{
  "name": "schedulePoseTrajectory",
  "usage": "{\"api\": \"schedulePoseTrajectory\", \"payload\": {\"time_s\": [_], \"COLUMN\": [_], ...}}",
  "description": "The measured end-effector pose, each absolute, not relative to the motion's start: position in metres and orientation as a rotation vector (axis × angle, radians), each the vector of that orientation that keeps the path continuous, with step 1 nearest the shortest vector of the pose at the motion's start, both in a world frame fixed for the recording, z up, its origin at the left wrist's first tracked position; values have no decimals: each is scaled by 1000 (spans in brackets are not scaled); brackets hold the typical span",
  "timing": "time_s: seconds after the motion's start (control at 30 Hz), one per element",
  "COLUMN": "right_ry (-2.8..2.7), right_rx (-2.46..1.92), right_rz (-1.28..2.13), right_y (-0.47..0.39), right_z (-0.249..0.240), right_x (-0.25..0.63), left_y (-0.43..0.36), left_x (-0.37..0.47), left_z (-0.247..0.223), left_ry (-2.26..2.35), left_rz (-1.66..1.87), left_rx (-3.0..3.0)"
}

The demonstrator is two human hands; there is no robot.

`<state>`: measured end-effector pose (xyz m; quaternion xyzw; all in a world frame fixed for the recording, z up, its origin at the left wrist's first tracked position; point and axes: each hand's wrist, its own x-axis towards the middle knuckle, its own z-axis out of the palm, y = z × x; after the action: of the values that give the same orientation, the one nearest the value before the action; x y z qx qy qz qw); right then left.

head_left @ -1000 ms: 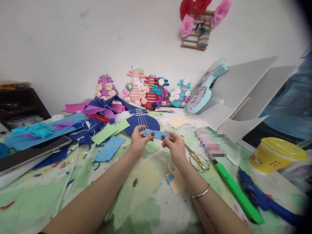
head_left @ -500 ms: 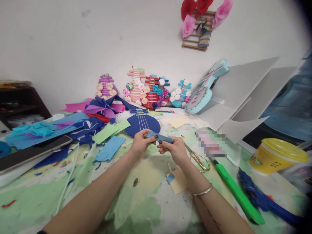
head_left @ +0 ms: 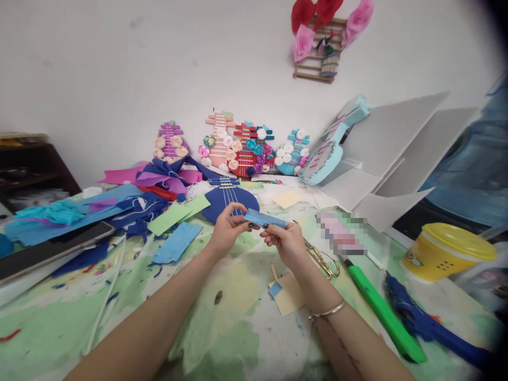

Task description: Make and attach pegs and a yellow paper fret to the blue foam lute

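Note:
Between my two hands is a narrow folded strip of blue paper (head_left: 265, 217), held above the table. My left hand (head_left: 230, 228) pinches its left end with thumb and fingers. At the other end, my right hand (head_left: 288, 241) grips it, the thumb along the near edge. Just behind my left hand lies a dark blue lute-shaped craft piece (head_left: 214, 203) with white strings. Below my right hand is a cream paper piece (head_left: 291, 296) with a small blue square (head_left: 275, 289) on it. Gold-handled scissors (head_left: 323, 259) lie beside my right wrist, partly hidden by it.
A green utility knife (head_left: 384, 312), a blue glue gun (head_left: 420, 315) and a yellow lidded tub (head_left: 448, 256) are at right. Green paper (head_left: 170, 218), a blue sheet (head_left: 177, 242) and a phone (head_left: 55, 248) lie left. Decorated lutes (head_left: 244, 151) stand along the wall.
The blue strip has turned so its broad face shows more. My left fingers have shifted slightly left and lower on its end. The whole view has moved a little.

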<state>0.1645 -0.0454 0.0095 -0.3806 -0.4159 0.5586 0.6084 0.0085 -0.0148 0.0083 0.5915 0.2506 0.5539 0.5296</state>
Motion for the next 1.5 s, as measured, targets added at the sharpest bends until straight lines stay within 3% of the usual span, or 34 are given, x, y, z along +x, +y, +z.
{"api": "schedulePoseTrajectory", "payload": {"time_s": [0.5,0.93,1.5], "right_ry": [-935,-901,-975], "right_rx": [-839,-834,-883], "right_rz": [1445,1404,1369], "right_y": [-46,-45,-47], "right_z": [7,6,6], "right_x": [164,165,156], "left_y": [-7,-10,-12], "left_x": [2,1,10], "left_z": [2,8,0], "left_ry": [657,596,674], "left_rz": [1473,1311,1490], "left_rx": [1416,1507,1490]}}
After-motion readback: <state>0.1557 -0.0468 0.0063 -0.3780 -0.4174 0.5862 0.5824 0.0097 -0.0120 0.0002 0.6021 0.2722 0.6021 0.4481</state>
